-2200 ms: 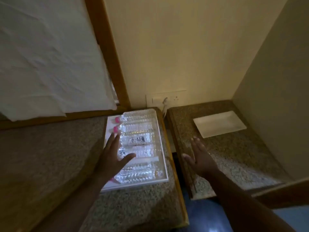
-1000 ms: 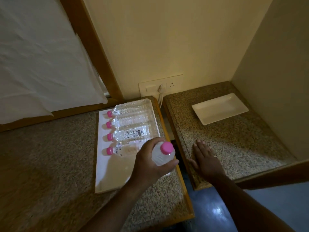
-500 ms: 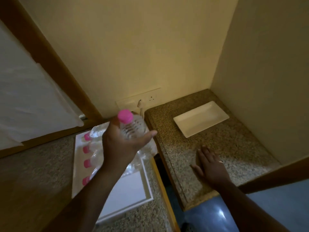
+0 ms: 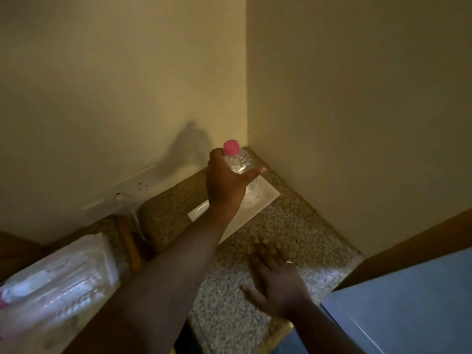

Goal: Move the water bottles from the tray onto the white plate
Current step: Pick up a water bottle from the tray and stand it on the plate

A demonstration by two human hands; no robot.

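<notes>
My left hand [image 4: 226, 180] grips a clear water bottle with a pink cap [image 4: 241, 164], upright, over the right part of the white rectangular plate [image 4: 265, 198] on the right granite counter. Whether the bottle's base touches the plate is hidden by my hand. My right hand [image 4: 277, 279] lies flat, fingers spread, on the same counter nearer to me. At the lower left the white tray [image 4: 109, 261] holds several more bottles [image 4: 61, 279] lying on their sides, blurred.
Two walls meet in a corner just behind the plate. A wall socket [image 4: 132, 187] with a white cable sits at the back between the two granite counters [image 4: 229, 297]. A narrow gap separates the counters. A wooden edge runs at right.
My left hand has carried the bottle rightwards from above the tray to over the plate. The view has swung right. My right hand stays flat on the counter.
</notes>
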